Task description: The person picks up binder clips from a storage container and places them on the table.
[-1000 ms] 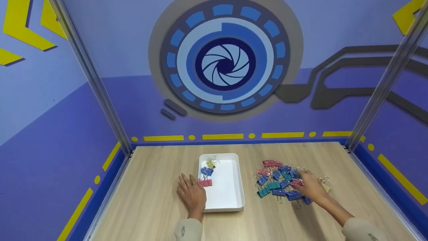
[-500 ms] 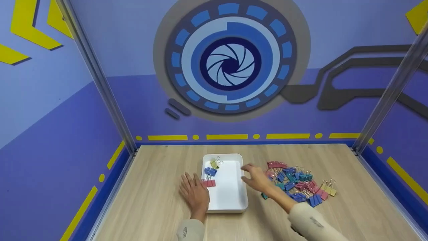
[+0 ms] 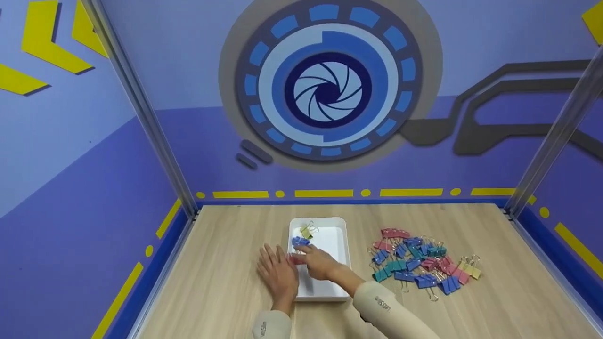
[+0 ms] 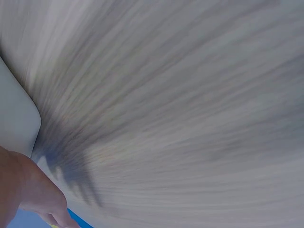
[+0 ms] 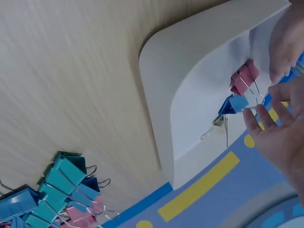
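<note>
In the head view my left hand [image 3: 279,273] lies with straight fingers beside the left rim of the white tray [image 3: 350,263]. My right hand [image 3: 320,263] reaches over the tray, its fingertips close to a pink binder clip [image 5: 244,77] and a blue binder clip [image 5: 233,104]. The right wrist view shows these fingers spread, with no clip clearly held. A yellow binder clip [image 3: 307,231] sits at the tray's far left corner. Part of my left hand [image 4: 38,187] shows low in the left wrist view. From the head, my right fingers partly cover the pink clip.
A loose heap of binder clips [image 3: 414,263] in blue, teal, pink and yellow lies on the wooden table [image 3: 226,245] right of the tray. Metal posts [image 3: 155,132] and printed walls [image 3: 188,155] close in the back and sides.
My right hand has left the clip heap and crossed leftward over the tray to the clips along its left side. The left hand stays by the rim. The head view has shifted slightly.
</note>
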A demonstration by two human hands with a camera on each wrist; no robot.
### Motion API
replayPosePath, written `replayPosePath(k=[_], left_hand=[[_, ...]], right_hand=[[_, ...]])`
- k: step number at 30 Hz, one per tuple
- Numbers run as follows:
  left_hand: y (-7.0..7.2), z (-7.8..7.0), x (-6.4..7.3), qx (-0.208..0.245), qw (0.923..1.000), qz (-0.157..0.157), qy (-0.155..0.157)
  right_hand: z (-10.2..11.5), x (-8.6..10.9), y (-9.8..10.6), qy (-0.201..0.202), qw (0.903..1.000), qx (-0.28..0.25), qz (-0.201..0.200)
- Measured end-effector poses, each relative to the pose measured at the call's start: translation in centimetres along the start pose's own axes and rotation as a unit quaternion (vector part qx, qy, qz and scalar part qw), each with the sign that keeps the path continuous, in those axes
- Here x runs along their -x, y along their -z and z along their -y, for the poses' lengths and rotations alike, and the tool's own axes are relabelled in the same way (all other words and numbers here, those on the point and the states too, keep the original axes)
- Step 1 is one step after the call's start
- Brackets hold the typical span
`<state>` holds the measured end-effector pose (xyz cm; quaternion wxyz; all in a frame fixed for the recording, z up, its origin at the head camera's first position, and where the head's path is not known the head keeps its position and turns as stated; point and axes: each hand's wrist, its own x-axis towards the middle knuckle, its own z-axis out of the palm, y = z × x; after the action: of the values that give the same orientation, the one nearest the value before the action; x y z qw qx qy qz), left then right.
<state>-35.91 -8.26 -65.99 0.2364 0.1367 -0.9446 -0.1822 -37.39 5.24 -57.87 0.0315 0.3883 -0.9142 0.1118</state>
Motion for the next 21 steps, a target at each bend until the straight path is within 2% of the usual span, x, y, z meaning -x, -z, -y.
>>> replayPosePath(k=[4, 10, 13, 16, 21], left_hand=[[0.0, -0.1, 0.0, 0.005, 1.0000, 0.006, 0.000], [0.4, 0.0, -0.1, 0.011, 0.9996, -0.027, 0.006], [0.5, -0.1, 0.0, 0.017, 0.9995, -0.027, 0.005], [0.4, -0.1, 0.0, 0.019, 0.9996, -0.018, 0.002], [0.2, -0.1, 0.0, 0.018, 0.9998, -0.009, 0.002]], right_hand=[[0.3, -0.1, -1.0, -0.027, 0.9979, 0.050, 0.032], [0.3, 0.0, -1.7, -0.024, 0.9907, 0.132, 0.023], [0.2, 0.3, -1.8, -0.030, 0.9872, 0.156, 0.017], [-0.2, 0.6, -1.7, -0.045, 0.9895, 0.138, 0.000], [-1.0, 1.3, -1.2, -0.060, 0.9929, 0.087, -0.055]])
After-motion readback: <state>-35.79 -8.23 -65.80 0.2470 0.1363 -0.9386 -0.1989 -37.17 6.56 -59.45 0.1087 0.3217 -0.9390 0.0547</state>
